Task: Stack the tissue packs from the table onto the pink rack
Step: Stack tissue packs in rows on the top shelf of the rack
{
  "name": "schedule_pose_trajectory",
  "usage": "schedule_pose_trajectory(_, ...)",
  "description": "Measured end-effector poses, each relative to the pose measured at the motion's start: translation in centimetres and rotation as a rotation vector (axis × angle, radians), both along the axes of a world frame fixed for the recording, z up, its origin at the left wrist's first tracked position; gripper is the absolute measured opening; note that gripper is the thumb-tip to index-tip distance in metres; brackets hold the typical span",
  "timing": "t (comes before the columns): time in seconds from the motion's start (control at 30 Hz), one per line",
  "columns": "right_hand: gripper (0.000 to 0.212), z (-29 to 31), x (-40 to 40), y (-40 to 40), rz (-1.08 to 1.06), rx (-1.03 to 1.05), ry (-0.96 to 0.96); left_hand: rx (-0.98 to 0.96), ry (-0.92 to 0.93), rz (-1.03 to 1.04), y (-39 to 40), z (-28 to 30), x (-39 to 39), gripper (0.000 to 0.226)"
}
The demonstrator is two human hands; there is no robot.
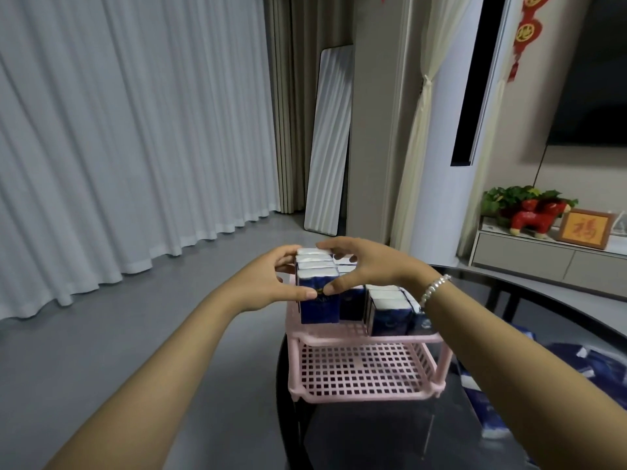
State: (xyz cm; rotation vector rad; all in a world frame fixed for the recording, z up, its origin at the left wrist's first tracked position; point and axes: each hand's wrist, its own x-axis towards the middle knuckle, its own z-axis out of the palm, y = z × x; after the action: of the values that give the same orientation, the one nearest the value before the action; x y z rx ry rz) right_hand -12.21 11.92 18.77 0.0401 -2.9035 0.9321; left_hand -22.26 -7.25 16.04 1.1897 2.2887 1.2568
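At frame centre, a row of upright tissue packs [317,293] stands on the pink rack's [366,337] top shelf, clasped between both hands — left hand [271,283] and right hand [366,266] curled round it, thumbs meeting on the front pack. The packs are dark blue (white tops).

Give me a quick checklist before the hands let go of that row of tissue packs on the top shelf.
1. Both hands on the row: left hand and right hand grip the row of tissue packs from both ends: ok.
2. Row seated flat on the top shelf of the pink rack: cannot tell, its base is hard to see.
3. Neighbouring packs upright: ok.
4. Lower shelf free for more: ok.
5. More packs on the table at right: ok.
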Motion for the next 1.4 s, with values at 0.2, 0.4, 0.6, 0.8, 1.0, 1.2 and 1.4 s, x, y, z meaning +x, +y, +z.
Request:
schedule_pose_trajectory(0.2,0.083,-1.6,-4.4,1.4,-0.035,0.025,-0.060,-0.065,-0.047,-0.001,1.8,-1.7,-4.3,0.083)
schedule_pose_trajectory(0.4,0.085,-2.5,-5.9,2.6,-0.086,0.155,-0.126,-0.123,-0.083,-0.031,3.9,-3.7,-6.6,0.087)
schedule_pose_trajectory(0.6,0.093,-3.8,-6.5,2.6,-0.133,0.282,-0.168,-0.212,-0.068,-0.075,4.8,-5.3,-7.1,0.107)
schedule_pose_trajectory(0.8,0.093,-3.8,-6.4,2.4,-0.094,0.343,-0.192,-0.357,0.105,-0.127,5.1,-5.0,-7.6,0.097)
schedule_pose_trajectory(1.0,0.084,-3.5,-6.0,2.0,-0.052,0.454,-0.173,-0.443,0.090,-0.088,5.5,-4.8,-7.8,0.108)
schedule_pose_trajectory(1.2,0.090,-3.9,-5.6,1.9,-0.041,0.472,-0.169,-0.421,0.101,-0.082,5.6,-5.1,-6.9,0.103)
schedule_pose_trajectory(1.4,0.088,-3.9,-5.3,1.8,-0.038,0.453,-0.149,-0.363,0.115,-0.084,5.3,-5.4,-6.6,0.107)
